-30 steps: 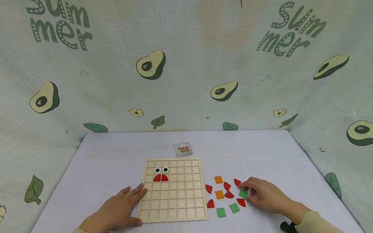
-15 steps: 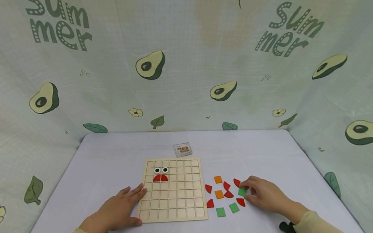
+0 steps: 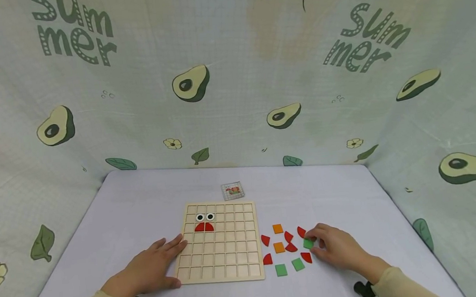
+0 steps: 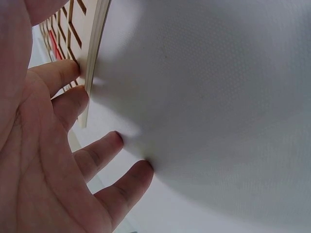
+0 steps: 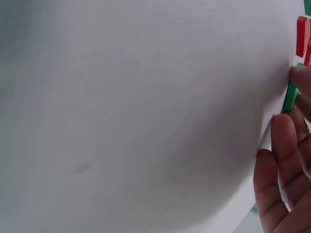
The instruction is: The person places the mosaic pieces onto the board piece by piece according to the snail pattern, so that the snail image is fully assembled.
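Observation:
At the left edge of a wooden grid board [image 3: 225,241], my left hand [image 3: 152,266] rests with its fingers spread. In the left wrist view two fingertips touch the board's side [image 4: 92,58]. My right hand [image 3: 338,246] pinches a green square tile [image 3: 308,243] between thumb and fingers at the right of the loose pieces. The right wrist view shows that green tile [image 5: 290,94] edge-on between the fingertips, low over the cloth. Two eye discs [image 3: 205,217] sit in the board's upper left cells, with two red quarter-circle pieces [image 3: 204,227] just below them.
Right of the board lie several red quarter-circle pieces [image 3: 291,247], two orange squares [image 3: 279,247] and two more green squares [image 3: 281,270]. A small picture card [image 3: 232,190] lies behind the board. A printed cloth [image 3: 231,82] hangs around the white table [image 3: 147,190].

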The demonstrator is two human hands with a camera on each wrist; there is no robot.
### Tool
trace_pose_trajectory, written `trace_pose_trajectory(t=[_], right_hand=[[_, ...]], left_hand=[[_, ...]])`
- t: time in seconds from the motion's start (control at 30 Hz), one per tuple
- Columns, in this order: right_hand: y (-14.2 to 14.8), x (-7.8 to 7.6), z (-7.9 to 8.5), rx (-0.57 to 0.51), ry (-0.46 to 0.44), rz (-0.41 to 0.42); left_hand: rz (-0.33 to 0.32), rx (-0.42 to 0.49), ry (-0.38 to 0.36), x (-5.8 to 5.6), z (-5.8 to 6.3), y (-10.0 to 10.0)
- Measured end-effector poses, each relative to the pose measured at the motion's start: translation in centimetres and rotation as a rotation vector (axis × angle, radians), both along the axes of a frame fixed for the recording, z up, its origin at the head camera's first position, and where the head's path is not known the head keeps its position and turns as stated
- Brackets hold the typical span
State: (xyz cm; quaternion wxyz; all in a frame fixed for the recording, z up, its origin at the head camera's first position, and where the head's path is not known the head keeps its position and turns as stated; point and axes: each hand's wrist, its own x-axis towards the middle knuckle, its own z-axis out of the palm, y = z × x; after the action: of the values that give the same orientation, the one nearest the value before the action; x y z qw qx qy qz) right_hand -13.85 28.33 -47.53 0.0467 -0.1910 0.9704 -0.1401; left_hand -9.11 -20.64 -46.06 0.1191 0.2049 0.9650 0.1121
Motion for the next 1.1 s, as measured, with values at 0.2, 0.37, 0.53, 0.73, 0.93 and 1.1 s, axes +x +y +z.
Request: trace_pose_trajectory(t=[0.2,0.37,0.53,0.73,0.93,1.1], right_hand=[[0.1,-0.1,-0.2,-0.032,-0.008,-0.004],[0.2,-0.1,-0.2,-0.057,-0.019,-0.008],[0.3,-0.2,0.1,-0.078,-0.028,-0.02],[0.1,-0.6,0.7,-0.114,-0.019,0.005],[-1.2,-1.4,1.6,-0.128,0.003,0.08],[-3.5,-2.2,2.4,-0.116,0.016,0.153]], left_hand=[[0.001,0.004,0.0,0.1,0.1,0.0],[0.002,-0.001,-0.002,0.1,0.1,0.0],[0.003,-0.003,-0.001,0.0,0.1,0.0],[0.005,0.003,-0.006,0.0,0.1,0.0],[0.006,0.009,-0.009,0.0,0.1,0.0],[0.009,-0.007,-0.01,0.0,0.0,0.0]])
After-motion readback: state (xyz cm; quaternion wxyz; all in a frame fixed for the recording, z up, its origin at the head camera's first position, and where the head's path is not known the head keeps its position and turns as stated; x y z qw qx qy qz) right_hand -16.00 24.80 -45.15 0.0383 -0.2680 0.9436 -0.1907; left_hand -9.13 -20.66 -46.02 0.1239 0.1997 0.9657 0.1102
